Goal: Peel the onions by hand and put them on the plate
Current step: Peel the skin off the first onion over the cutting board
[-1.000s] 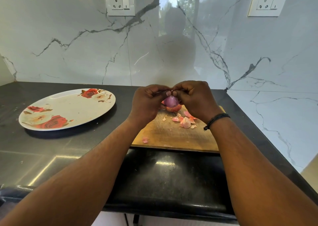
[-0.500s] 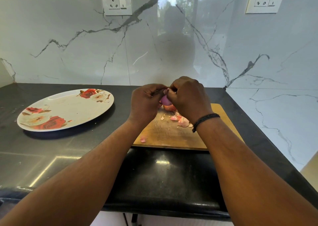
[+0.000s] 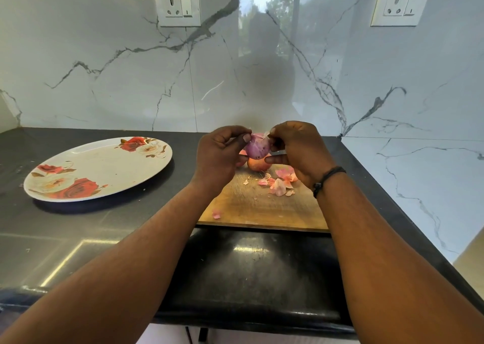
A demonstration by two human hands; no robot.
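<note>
Left hand (image 3: 218,155) curled around a purple onion (image 3: 257,148), thumb pressed against its near side, held up in the air above the far end of a wooden cutting board (image 3: 258,207). Right hand (image 3: 297,150) close against the onion's other side, fingers (image 3: 275,159) bent, with thumb and forefinger pinching a pale flap of skin (image 3: 266,134) at the top of the onion. Onion mostly bare and purple, with a few dark specks on it. Directly below, on the board, a second onion (image 3: 258,164) still in its orange-brown skin, partly hidden behind the hands. Scattered pink and pale peelings (image 3: 280,182) on the board just right of centre, near the right wrist, and one small pink scrap (image 3: 216,215) alone near the board's front left corner. Black band (image 3: 327,178) around the right wrist. Well to the left, apart from the board, an oval white plate (image 3: 104,168) with red and cream roses, flat on the dark surface (image 3: 78,233), with no onion on it. White marble-patterned wall behind, with two switch sockets (image 3: 177,5) set high up.
</note>
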